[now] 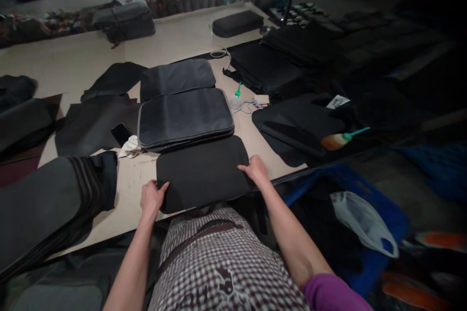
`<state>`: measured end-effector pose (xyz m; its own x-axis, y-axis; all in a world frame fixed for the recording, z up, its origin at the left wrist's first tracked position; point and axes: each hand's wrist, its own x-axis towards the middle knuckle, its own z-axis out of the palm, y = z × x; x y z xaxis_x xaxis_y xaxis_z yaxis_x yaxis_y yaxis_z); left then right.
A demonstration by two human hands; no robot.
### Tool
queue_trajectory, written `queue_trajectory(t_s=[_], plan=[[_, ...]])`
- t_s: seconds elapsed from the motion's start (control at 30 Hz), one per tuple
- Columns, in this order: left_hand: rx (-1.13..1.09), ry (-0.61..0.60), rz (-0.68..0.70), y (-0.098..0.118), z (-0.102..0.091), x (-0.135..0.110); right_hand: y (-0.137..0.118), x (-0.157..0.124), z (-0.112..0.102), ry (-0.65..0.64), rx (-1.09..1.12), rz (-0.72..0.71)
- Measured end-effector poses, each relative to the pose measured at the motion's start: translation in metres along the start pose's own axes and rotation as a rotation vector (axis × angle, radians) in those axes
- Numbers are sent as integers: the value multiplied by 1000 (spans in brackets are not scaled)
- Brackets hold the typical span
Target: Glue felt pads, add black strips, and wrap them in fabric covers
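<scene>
A black rounded rectangular panel (204,172) lies flat at the table's front edge, right before me. My left hand (152,198) grips its left edge, thumb on top and fingers at the side or beneath. At the opposite edge, my right hand (256,170) pinches the panel, its thumb over the surface. Just beyond lies a stack of shiny black panels (186,116) with pale rims. Another dark panel (178,77) rests behind that stack. A crumpled white cloth (130,147) and a dark phone (121,133) sit left of the stack.
A tall pile of dark pieces (40,199) stands at left. To the right are a green-tipped bottle (238,92), dark sheets (292,121) and an amber bottle (333,141) with a green nozzle. Below the table's right edge, a blue crate (392,218) holds a plastic bag (365,223).
</scene>
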<state>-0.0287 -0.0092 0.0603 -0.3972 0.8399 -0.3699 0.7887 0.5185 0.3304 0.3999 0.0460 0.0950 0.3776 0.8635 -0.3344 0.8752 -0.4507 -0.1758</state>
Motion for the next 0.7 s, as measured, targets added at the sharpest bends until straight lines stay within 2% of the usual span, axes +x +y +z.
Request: queue_trajectory(t_s=[0.17,0.27,0.37,0.5,0.6,0.7], plan=[[-83,-32,-61,6,-4,3,9,8,-1,-65,70,-68],[-164,-112,-56,20,-1,-4,25,8,-18,-27,97,-78],[-290,-220,21,48,14,-20,58,19,-49,46,102,-38],[-477,-423,188,101,45,-43,118,47,-92,103,58,88],[-606,-601,305,128,54,-51,152,61,-111,225,-21,174],[-697,-722,403,131,36,-46,163,59,-117,425,-101,174]])
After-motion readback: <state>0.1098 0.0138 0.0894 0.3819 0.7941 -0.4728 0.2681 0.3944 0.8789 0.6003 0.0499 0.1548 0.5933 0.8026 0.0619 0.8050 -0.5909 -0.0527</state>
